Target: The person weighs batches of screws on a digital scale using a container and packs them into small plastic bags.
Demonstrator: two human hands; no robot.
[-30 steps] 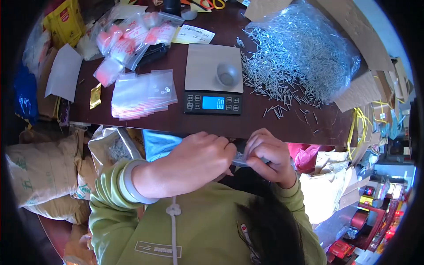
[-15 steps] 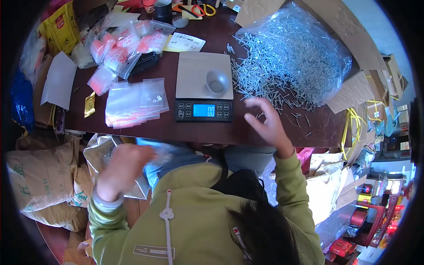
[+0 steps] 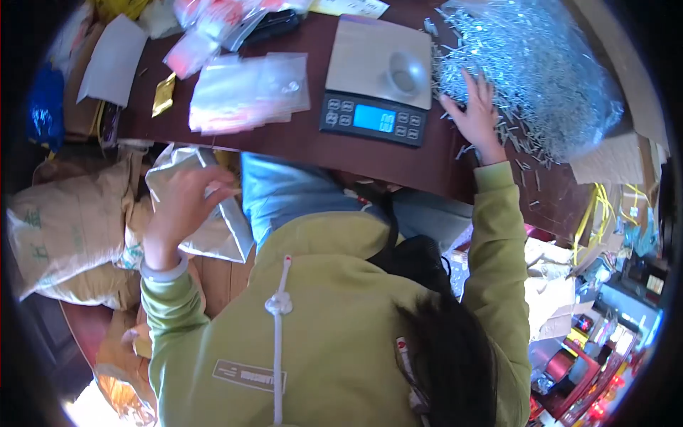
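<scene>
My right hand (image 3: 475, 117) lies with spread fingers on the near left edge of the pile of nails (image 3: 498, 78), holding nothing that I can see. My left hand (image 3: 186, 203) is over the open bag (image 3: 226, 231) below the table edge, smeared by motion, its fingers bent; whether it holds anything cannot be made out. A digital scale (image 3: 373, 117) with a lit blue display stands left of my right hand. On its plate sits a small round metal bowl (image 3: 405, 73). Flat clear zip bags (image 3: 245, 92) lie stacked left of the scale.
Filled bags with red print (image 3: 220, 25), a black object (image 3: 274, 27) and a gold packet (image 3: 163, 95) lie at the table's left. Brown sacks (image 3: 71, 220) stand at the lower left. Cardboard (image 3: 612, 160) and yellow straps (image 3: 585, 220) are at the right.
Both hands were together at first, then parted. My right hand has moved forward onto the nails. My left hand has moved left to the open bag. The camera view has tilted down.
</scene>
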